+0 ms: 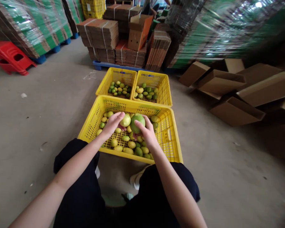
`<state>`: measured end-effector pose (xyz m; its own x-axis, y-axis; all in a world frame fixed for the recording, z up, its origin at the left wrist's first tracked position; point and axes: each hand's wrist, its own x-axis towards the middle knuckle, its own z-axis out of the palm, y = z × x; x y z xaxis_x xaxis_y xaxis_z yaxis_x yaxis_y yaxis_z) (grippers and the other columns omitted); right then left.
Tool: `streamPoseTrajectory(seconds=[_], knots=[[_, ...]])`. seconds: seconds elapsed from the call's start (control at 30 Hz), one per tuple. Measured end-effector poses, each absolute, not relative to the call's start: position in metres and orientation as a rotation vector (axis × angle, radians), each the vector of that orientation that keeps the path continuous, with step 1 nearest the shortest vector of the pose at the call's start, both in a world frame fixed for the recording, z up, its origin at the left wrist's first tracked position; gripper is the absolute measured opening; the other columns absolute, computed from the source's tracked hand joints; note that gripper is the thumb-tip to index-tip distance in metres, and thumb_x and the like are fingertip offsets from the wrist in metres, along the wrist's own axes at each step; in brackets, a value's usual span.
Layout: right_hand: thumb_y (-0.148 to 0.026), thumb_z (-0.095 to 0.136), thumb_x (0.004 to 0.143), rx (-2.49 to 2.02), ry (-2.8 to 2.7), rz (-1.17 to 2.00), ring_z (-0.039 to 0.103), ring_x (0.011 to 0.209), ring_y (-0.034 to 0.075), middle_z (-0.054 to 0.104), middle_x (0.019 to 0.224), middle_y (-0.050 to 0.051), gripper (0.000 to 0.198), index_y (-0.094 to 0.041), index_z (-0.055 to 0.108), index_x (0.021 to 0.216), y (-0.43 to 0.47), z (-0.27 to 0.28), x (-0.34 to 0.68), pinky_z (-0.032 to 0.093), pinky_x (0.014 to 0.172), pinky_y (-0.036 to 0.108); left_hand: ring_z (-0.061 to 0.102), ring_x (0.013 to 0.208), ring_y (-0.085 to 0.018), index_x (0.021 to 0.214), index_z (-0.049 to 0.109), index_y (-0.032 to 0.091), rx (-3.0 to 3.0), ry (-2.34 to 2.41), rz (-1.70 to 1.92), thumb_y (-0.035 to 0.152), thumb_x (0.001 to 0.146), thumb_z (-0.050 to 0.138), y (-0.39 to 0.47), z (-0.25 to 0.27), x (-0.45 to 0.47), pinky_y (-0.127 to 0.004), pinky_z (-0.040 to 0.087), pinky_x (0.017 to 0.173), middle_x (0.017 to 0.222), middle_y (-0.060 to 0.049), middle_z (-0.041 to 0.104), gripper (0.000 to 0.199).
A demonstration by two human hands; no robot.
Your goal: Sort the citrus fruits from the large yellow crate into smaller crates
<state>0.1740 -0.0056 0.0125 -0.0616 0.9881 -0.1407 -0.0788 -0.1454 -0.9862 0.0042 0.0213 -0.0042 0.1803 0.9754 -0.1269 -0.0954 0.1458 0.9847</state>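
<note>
Red stool (11, 57) on the floor, far out left of the hands, near a film-wrapped stack (38, 25) that bounds that side. Grey floor (57, 101) runs from there to the big yellow crate (177, 136), so lots of lateral room. Crate's left rim sits just left of the left hand; left knee (71, 153) is close to its near-left corner.

Beyond the hands, slightly left: strapped flat cardboard (99, 33) on a blue pallet (123, 66). Nearer, past the crate's far rim: left small crate (102, 84), green and yellow fruit inside.

Left hand (112, 123): over the crate, thumb and fingers closed round a yellow-green fruit (125, 120). Just beside it, right hand (148, 128) grips a bigger green fruit (138, 126). Can't tell if the two fruits touch. Loose fruit (131, 145) lies below and around both hands on the crate floor.

Right small crate (166, 87) is ahead of the right hand, wall to wall with its twin. Big crate's right wall leaves some space beside the right hand. Then more floor, then open cartons (220, 82) well out right, another wrapped stack (211, 34) behind.
</note>
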Motion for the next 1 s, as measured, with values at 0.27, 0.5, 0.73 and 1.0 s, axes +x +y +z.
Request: streamPoseTrajectory(seconds=[0.27, 0.5, 0.73, 1.0], knots=[[-0.070, 0.048, 0.088, -1.188, -0.802, 1.923, 0.053, 0.037, 0.013, 0.062, 0.054, 0.002, 0.054, -0.018, 0.061, 0.081, 0.004, 0.001, 0.172, 0.032, 0.031, 0.022, 0.052, 0.035, -0.009, 0.075, 0.055, 0.019, 0.987, 1.154, 0.909, 0.084, 0.077, 0.053, 0.021, 0.000, 0.007, -0.019, 0.038, 0.036, 0.048, 0.001, 0.059, 0.065], [-0.072, 0.037, 0.090, -1.217, -0.667, 2.067, 0.055, 0.035, 0.013, 0.063, 0.052, 0.003, 0.062, -0.018, 0.061, 0.069, 0.010, -0.001, 0.173, 0.037, 0.030, 0.021, 0.047, 0.034, -0.007, 0.064, 0.053, 0.018, 0.995, 1.193, 0.884, 0.079, 0.086, 0.044, 0.023, -0.001, 0.008, -0.018, 0.037, 0.038, 0.046, 0.001, 0.056, 0.066], [-0.075, 0.041, 0.087, -1.186, -0.740, 2.183, 0.056, 0.037, 0.014, 0.064, 0.051, 0.005, 0.062, -0.019, 0.061, 0.067, 0.010, 0.002, 0.174, 0.039, 0.031, 0.021, 0.042, 0.032, -0.007, 0.049, 0.052, 0.019, 1.013, 1.300, 0.890, 0.081, 0.087, 0.034, 0.026, -0.005, 0.006, -0.019, 0.030, 0.034, 0.039, -0.002, 0.051, 0.075], [-0.083, 0.029, 0.088, -1.357, -0.761, 2.161, 0.051, 0.035, 0.013, 0.060, 0.047, 0.005, 0.073, -0.020, 0.056, 0.061, 0.007, 0.008, 0.171, 0.033, 0.031, 0.021, 0.039, 0.030, -0.007, 0.049, 0.053, 0.019, 1.014, 1.336, 0.815, 0.082, 0.088, 0.030, 0.027, -0.010, 0.005, -0.019, 0.028, 0.034, 0.037, -0.002, 0.050, 0.077]])
